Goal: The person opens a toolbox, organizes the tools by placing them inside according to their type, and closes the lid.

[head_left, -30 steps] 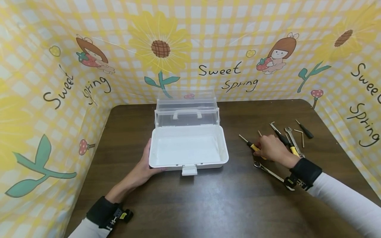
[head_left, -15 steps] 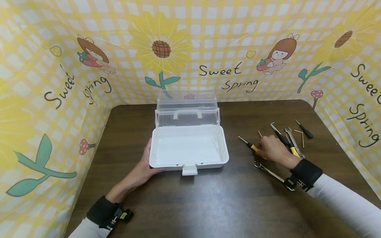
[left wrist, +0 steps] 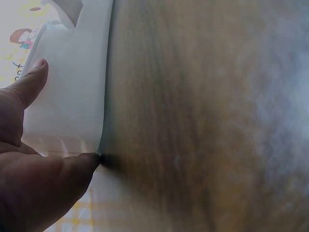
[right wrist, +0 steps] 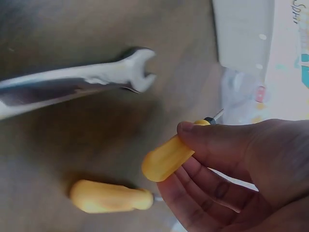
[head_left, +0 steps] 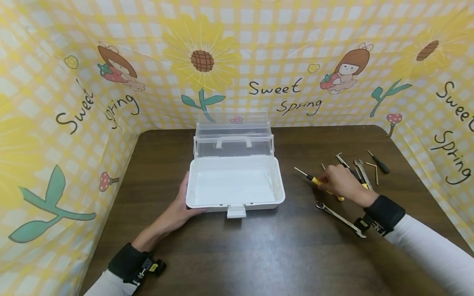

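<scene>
My left hand (head_left: pixel 177 207) holds the left front corner of a white plastic toolbox (head_left: pixel 189 202), thumb along its front. In the left wrist view the thumb (left wrist: pixel 34 83) lies on the box wall. The toolbox's clear lid (head_left: pixel 233 130) stands raised at the back. On the right, my right hand (head_left: pixel 342 181) pinches a yellow-handled screwdriver (head_left: pixel 316 181), its tip pointing left toward the box. The right wrist view shows the yellow handle (right wrist: pixel 166 159) between thumb and fingers. Below it a second yellow-handled screwdriver (right wrist: pixel 106 196) lies on the table.
A wrench (head_left: pixel 340 218) lies in front of the right hand. Behind it are another wrench (head_left: pixel 363 172), a hooked tool (head_left: pixel 342 159), an L-shaped hex key (head_left: pixel 376 173) and a black-handled screwdriver (head_left: pixel 380 163). A patterned cloth (head_left: pixel 237 49) encloses the table's back and sides.
The right hand and the pinched screwdriver have shifted slightly, uncovering the yellow handle's end. More of the front wrench shows as the wrist moves right. The left hand and toolbox stay put.
</scene>
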### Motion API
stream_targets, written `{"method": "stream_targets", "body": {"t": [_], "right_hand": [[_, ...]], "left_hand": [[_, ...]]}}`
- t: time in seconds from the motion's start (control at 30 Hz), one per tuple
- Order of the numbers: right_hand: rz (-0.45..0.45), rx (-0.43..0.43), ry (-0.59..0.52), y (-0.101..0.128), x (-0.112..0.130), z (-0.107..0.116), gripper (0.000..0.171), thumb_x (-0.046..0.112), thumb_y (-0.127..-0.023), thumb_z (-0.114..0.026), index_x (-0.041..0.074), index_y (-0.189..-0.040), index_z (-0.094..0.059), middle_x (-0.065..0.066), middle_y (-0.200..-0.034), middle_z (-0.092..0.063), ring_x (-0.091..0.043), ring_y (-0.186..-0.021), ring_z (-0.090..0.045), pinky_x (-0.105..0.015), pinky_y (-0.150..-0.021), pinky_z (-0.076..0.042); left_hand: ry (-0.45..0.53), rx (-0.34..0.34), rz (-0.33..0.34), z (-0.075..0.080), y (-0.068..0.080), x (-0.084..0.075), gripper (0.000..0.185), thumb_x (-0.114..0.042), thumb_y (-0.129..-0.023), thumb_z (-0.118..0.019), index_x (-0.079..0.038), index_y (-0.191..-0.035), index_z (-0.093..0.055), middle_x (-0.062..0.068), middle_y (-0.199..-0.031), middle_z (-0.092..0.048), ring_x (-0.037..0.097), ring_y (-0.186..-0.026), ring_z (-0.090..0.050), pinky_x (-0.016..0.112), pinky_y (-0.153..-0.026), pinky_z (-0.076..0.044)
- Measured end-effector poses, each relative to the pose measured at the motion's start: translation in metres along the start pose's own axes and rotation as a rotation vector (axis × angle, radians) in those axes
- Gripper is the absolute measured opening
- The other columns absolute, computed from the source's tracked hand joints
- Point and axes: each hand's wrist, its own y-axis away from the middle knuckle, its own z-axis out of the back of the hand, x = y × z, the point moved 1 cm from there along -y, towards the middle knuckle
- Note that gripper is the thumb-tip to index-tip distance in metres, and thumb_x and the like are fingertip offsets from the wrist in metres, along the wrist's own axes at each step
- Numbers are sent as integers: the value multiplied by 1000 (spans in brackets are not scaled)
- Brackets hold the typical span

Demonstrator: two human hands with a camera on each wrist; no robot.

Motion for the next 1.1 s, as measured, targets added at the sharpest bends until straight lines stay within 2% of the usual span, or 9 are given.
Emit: {"method": "stream_targets", "body": {"t": [0.1, 0.2, 0.4, 0.63, 0.8, 0.97, 1.1], "right_hand": [[-8, -4, -6, -1, 3, 11, 2, 1, -87, -83, 3, -86, -82, 1, -70, -72, -5, -54, -54, -29, -52, -45], [-24, -14, 4, -4, 8, 22, 11, 1, -87, -82, 0, -98, -84, -7, -82, -77, -9, -60, -62, -33, -56, -52], [-40, -20, 24, -9, 19, 40, 14, 1, -89, -82, -3, -102, -83, -14, -90, -79, -14, -67, -69, -36, -60, -57], [-7, -41, 63, -19, 34, 59, 14, 2, -89, -82, 1, -103, -84, -9, -88, -79, -11, -66, -66, -36, -61, -54], [58, -65, 80, -31, 52, 69, 13, 1, -90, -81, 4, -102, -85, -6, -86, -78, -9, -62, -60, -32, -59, -47], [83, -58, 82, -44, 70, 76, 11, 3, -90, -82, 5, -100, -84, -2, -81, -73, -12, -62, -51, -31, -58, -39], [95, -53, 92, -56, 83, 79, 11, 3, -90, -83, 5, -101, -84, -4, -84, -75, -15, -65, -54, -34, -61, -43]], "left_hand": [[7, 2, 7, -1, -1, -1, 124, -10, -94, -81, -21, -168, 18, 10, -177, 10, 36, -160, 4, 68, -120, -7], [6, 1, 7, -1, 0, -2, 125, -10, -94, -82, -19, -168, 18, 11, -177, 11, 37, -160, 4, 69, -120, -6], [-5, -1, 6, 0, 0, -3, 125, -9, -93, -82, -17, -168, 17, 12, -177, 10, 37, -160, 4, 69, -121, -6], [-1, -6, 2, 1, 1, -3, 125, -8, -93, -82, -15, -168, 18, 13, -177, 11, 38, -159, 4, 69, -120, -6], [-13, -10, 11, 2, 2, -2, 125, -9, -94, -82, -19, -168, 19, 13, -176, 11, 39, -159, 4, 69, -120, -6], [-2, 0, -23, 1, 1, -2, 124, -7, -93, -81, -20, -169, 16, 12, -176, 8, 37, -159, 0, 69, -119, -8], [5, 1, -32, 0, 0, -3, 124, -6, -93, -81, -20, -169, 16, 12, -177, 7, 36, -158, -1, 68, -120, -9]]}}
